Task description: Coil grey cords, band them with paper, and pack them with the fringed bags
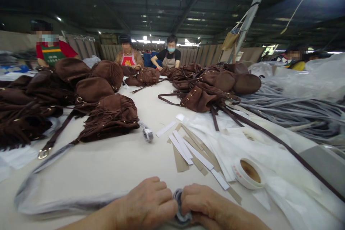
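A bag strap [72, 204] in a clear, greyish plastic sleeve loops from a brown fringed bag [110, 116] down the left side and along the front of the table. It runs behind my left forearm toward my hands. My left hand [151, 201] is closed, thumb and fingertips pressed against a small grey coiled roll [181, 206], apparently the strap's wrapped end. On the roll's other side my right hand [203, 201] is closed round it with bent fingers. The fingers and palms hide most of the roll.
Paper and card strips [185, 147] lie ahead, with a tape roll [249, 173] on white plastic sheets [291, 179] to the right. Brown bags [199, 97] are piled on both sides. Grey wrapped straps [291, 111] are heaped at right. Several co-workers [171, 57] are across the table.
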Demonstrator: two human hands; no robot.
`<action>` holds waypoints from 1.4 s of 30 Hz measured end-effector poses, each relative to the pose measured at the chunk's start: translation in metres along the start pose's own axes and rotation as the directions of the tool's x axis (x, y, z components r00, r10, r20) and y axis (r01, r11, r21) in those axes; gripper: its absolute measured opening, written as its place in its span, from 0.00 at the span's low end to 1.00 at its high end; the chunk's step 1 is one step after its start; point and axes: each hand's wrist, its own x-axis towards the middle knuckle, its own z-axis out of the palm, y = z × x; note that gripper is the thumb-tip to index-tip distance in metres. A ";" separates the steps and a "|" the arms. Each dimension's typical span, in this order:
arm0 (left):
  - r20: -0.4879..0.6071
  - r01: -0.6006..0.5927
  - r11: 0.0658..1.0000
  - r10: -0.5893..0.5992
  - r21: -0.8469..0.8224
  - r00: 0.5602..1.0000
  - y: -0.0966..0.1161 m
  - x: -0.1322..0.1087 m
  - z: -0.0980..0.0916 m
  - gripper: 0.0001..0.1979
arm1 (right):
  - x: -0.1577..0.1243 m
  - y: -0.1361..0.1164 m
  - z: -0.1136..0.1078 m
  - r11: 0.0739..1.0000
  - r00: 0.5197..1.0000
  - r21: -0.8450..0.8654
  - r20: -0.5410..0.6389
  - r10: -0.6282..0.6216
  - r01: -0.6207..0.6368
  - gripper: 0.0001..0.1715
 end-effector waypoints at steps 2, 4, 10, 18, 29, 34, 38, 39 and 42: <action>-0.038 -0.080 0.997 0.080 0.011 0.996 0.000 0.002 -0.003 0.02 | -0.001 -0.001 -0.004 0.999 0.999 -0.017 0.026 -0.027 0.027 0.12; -0.025 -0.081 0.996 0.081 -0.027 0.996 -0.002 0.005 -0.005 0.02 | -0.003 0.000 -0.007 0.998 0.999 -0.059 0.051 -0.017 0.020 0.14; 0.044 -0.041 0.995 0.045 -0.089 0.998 -0.002 0.014 -0.003 0.06 | -0.006 -0.001 -0.010 0.981 0.994 -0.176 0.057 0.089 -0.078 0.11; -0.052 0.311 0.950 -0.311 -0.010 0.949 0.042 0.017 0.047 0.11 | -0.016 0.003 0.046 0.782 0.910 -0.466 -0.187 0.370 -0.414 0.14; 0.130 0.417 0.908 -0.409 -0.038 0.903 0.034 -0.014 0.012 0.13 | -0.016 -0.007 0.033 0.916 0.962 -0.293 -0.111 0.251 -0.273 0.11; 0.060 0.218 0.976 -0.217 -0.004 0.974 0.022 -0.011 -0.001 0.13 | -0.014 -0.009 0.020 0.926 0.991 -0.360 0.024 0.132 -0.115 0.08; 0.059 0.048 0.997 -0.044 -0.068 0.997 0.007 -0.003 -0.007 0.12 | -0.009 -0.007 0.010 0.944 0.987 -0.330 0.158 0.041 0.014 0.11; 0.076 0.032 0.995 -0.025 -0.098 0.997 0.003 -0.001 -0.008 0.13 | -0.009 -0.006 0.007 0.949 0.986 -0.312 0.169 0.017 0.037 0.12; 0.103 0.006 0.993 0.007 -0.120 0.995 -0.002 0.002 -0.009 0.13 | -0.009 -0.003 0.004 0.967 0.992 -0.248 0.122 -0.020 0.050 0.12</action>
